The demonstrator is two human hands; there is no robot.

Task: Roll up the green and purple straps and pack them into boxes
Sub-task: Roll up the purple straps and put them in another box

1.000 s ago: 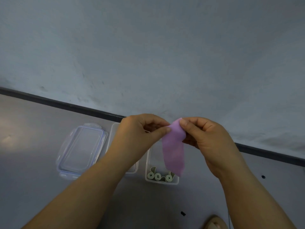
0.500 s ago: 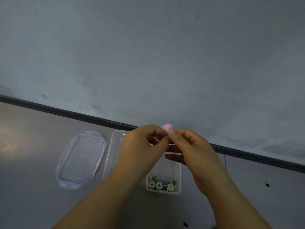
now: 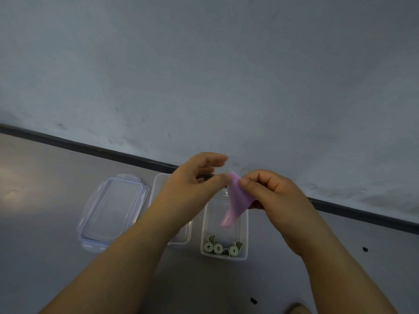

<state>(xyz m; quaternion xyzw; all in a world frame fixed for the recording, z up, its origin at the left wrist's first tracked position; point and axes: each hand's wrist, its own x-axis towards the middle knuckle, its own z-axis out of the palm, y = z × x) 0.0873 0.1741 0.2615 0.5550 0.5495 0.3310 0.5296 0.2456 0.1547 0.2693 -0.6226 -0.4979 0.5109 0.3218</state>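
Rolling of the purple strap (image 3: 237,200) is only starting. The right hand (image 3: 276,200) pinches its top edge; the left hand (image 3: 192,184) (fingers loosely spread) touches it by the thumb. It hangs above the box (image 3: 223,257) holding green rolls (image 3: 223,247). Next, likely, a tight first curl.

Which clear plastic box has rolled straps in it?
The right clear plastic box, under the purple strap: three rolled green straps line its near end. The left box, partly behind the left forearm, shows none.
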